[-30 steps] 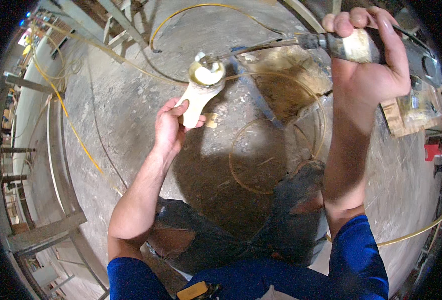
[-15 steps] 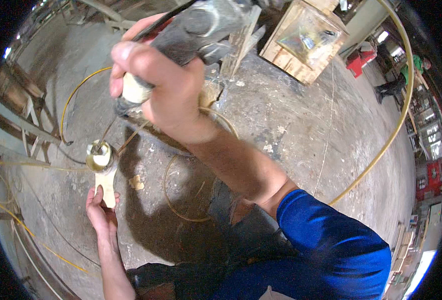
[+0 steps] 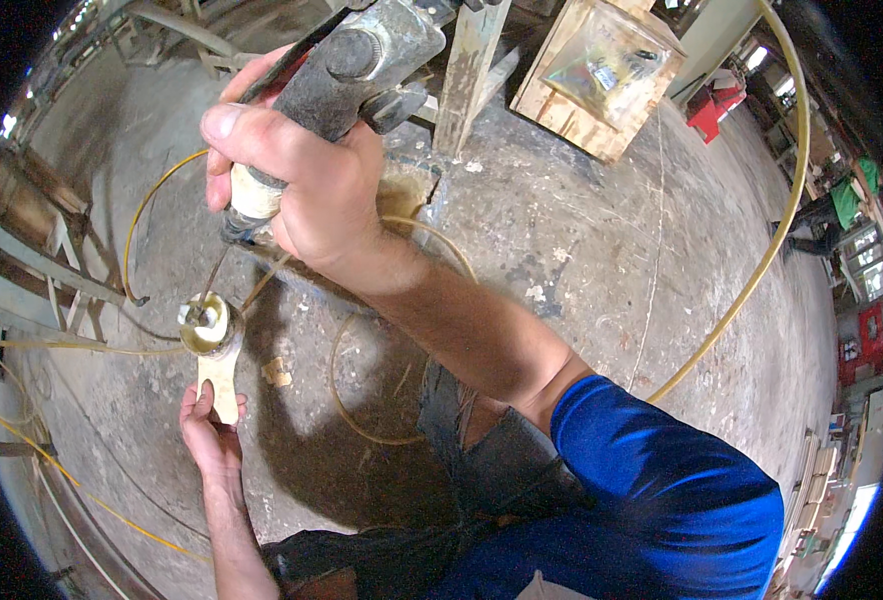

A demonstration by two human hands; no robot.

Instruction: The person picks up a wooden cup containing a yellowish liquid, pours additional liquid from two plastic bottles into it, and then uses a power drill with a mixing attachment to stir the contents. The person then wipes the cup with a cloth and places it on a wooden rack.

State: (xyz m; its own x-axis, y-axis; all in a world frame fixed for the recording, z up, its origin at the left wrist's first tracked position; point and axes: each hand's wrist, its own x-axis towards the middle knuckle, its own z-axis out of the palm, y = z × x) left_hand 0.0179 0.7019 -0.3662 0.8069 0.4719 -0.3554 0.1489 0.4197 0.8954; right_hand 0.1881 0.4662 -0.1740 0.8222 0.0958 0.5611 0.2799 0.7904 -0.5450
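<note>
My right hand (image 3: 307, 175) is wrapped round a dark grey hand-held power tool (image 3: 347, 75) with a pale band near its lower end. A thin metal shaft (image 3: 216, 272) runs down from the tool toward a pale wooden scoop-shaped piece (image 3: 220, 385). Its round head is hollow, and the shaft's tip sits inside the hollow; whether it touches the wall I cannot tell. My left hand (image 3: 210, 432) grips the flat handle of this piece from below, thumb on the front and fingers behind. The top of the tool runs out of view.
A yellow hose (image 3: 797, 190) arcs down the right side, and more hose loops (image 3: 147, 210) lie on the left. Beyond the tool stands a wooden box (image 3: 592, 85) with a plastic bag (image 3: 607, 65) on top. Wooden frames (image 3: 57, 250) line the left; a person in green (image 3: 847, 200) is far right.
My right hand and the tool have shifted slightly left. The wooden piece in my left hand has moved a little right and down. The person in green has moved farther right in view.
</note>
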